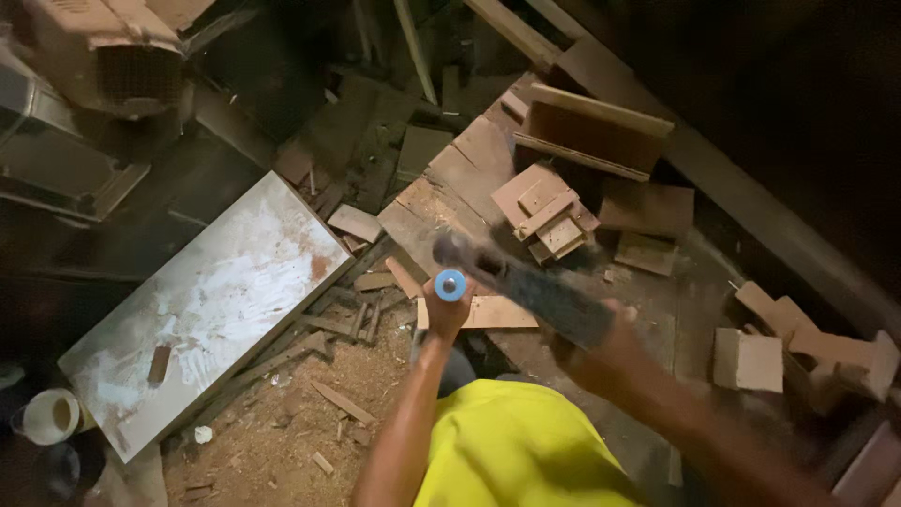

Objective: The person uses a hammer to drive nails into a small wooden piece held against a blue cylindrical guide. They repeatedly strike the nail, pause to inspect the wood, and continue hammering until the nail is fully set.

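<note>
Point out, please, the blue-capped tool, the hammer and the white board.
blue-capped tool [450,284], head view, on its round blue end.
hammer [540,289], head view, on the middle of its dark handle.
white board [216,300], head view, on its stained top face.

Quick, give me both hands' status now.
Left hand: closed around a blue-capped tool.
Right hand: closed on a dark hammer, blurred.
</note>
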